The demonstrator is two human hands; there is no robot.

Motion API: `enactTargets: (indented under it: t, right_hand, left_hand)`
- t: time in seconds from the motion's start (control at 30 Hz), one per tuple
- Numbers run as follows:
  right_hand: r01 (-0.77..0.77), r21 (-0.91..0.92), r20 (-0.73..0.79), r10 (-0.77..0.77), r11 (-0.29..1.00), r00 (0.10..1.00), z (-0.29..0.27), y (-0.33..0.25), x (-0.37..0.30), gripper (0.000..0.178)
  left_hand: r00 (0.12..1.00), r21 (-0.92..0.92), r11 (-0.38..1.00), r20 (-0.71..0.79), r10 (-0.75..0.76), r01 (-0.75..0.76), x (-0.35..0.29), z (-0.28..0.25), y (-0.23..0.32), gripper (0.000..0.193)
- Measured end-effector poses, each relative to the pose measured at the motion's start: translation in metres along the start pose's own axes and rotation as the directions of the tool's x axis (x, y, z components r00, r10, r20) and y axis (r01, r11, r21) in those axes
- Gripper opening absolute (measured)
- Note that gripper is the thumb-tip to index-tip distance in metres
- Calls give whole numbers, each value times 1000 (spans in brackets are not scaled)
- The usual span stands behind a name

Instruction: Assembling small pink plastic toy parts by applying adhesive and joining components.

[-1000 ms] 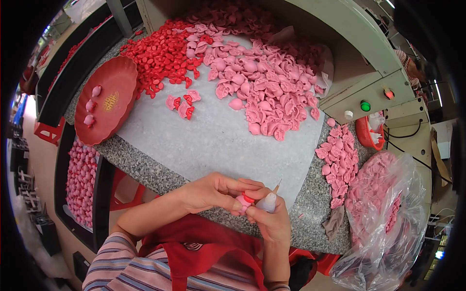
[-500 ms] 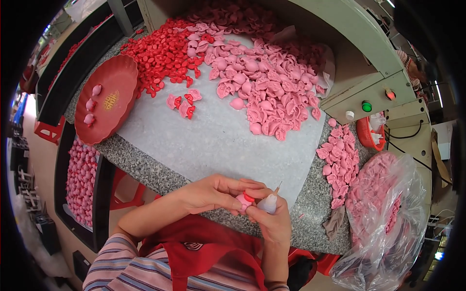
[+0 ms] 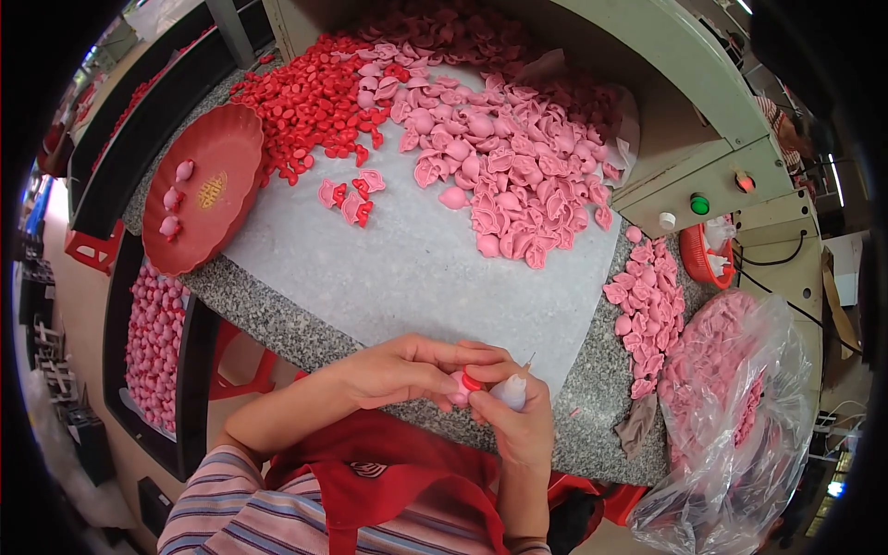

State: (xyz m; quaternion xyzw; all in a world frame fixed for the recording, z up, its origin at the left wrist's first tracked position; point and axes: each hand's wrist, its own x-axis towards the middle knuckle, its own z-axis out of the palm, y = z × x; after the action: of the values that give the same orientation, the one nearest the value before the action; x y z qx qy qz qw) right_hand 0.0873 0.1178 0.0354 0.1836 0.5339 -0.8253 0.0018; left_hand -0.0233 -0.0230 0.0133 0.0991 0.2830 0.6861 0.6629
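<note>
Close to the table's front edge, my left hand (image 3: 416, 366) is closed on a small pink moulded piece (image 3: 458, 396). A red part (image 3: 472, 382) sits against its side, and the fingertips of my right hand (image 3: 520, 427) press there too. That right hand also grips a white squeeze bottle (image 3: 510, 392) with a thin needle tip, pointing up and away from the pink piece. Fingers partly hide the pink piece. Beyond my hands, a few pink shells (image 3: 352, 205) and red parts (image 3: 340, 194) lie on the white sheet (image 3: 370, 268).
Heaps of red parts (image 3: 319, 106) and pink shells (image 3: 518, 176) cover the back. A red scalloped dish (image 3: 236, 208) holds three pink pieces at left, above a black crate (image 3: 190, 370) of finished-looking pieces. At right stand a grey machine housing (image 3: 703, 180), an orange basket (image 3: 694, 254) and a plastic bag (image 3: 731, 444).
The pink piece and its red part have turned slightly between my fingertips. The bottle's needle tip has dipped a little. Both arms keep nearly the same place.
</note>
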Motion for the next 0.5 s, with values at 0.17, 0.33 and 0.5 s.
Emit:
enactTargets:
  t: [0.17,0.33,0.5]
  right_hand:
    - [20,5,9,-20,1000,1000,1,0,1,21]
    - [12,29,-9,-11,1000,1000,3,0,1,22]
    - [14,46,-44,-12,999,999,1,4,0,20]
  left_hand:
    - [1000,-40,999,12,22,-22,1,-1,-3,47]
    - [997,-48,997,33,63,-61,2,-2,-6,49]
    - [996,5,997,14,83,-83,5,-3,-9,50]
